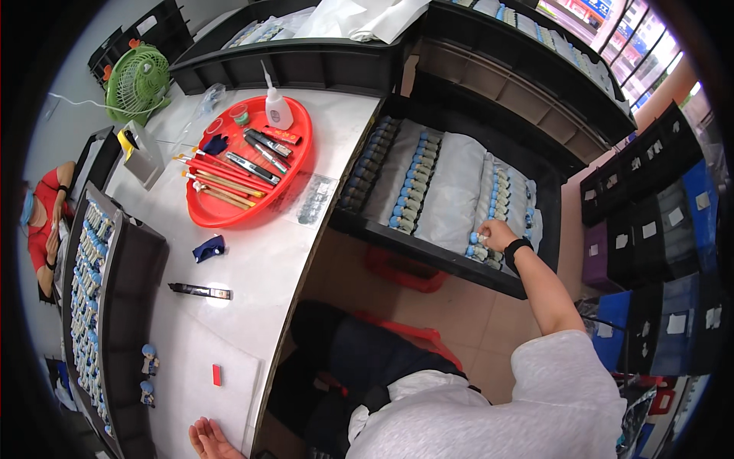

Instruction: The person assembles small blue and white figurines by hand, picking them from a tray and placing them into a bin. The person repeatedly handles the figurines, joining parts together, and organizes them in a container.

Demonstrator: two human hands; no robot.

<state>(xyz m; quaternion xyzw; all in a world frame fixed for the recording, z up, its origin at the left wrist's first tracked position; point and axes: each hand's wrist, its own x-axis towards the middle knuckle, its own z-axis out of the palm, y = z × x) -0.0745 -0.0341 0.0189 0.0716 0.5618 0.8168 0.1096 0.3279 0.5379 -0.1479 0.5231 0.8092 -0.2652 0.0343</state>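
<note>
My right hand (501,236) reaches into a black crate (433,257) to the right of the table, fingers pinched around a small figurine (479,239) with a blue top. More blue-topped figurines (414,182) lie in rows there, between strips of white sheeting (453,183). Palm up and holding nothing, my left hand (212,440) rests at the table's near edge, fingers apart. Just beyond it a small red block (217,375) lies on a white sheet (183,386). Two blue-haired figurines (149,359) are beside the left-hand crate (126,306).
A red tray (200,210) on the table carries brushes, pens and a white squeeze bottle (278,111). Nearer lie a black pen-shaped tool (200,291) and a dark blue item (209,249). A green fan (138,83) stands behind. Another person (47,222) sits at far left.
</note>
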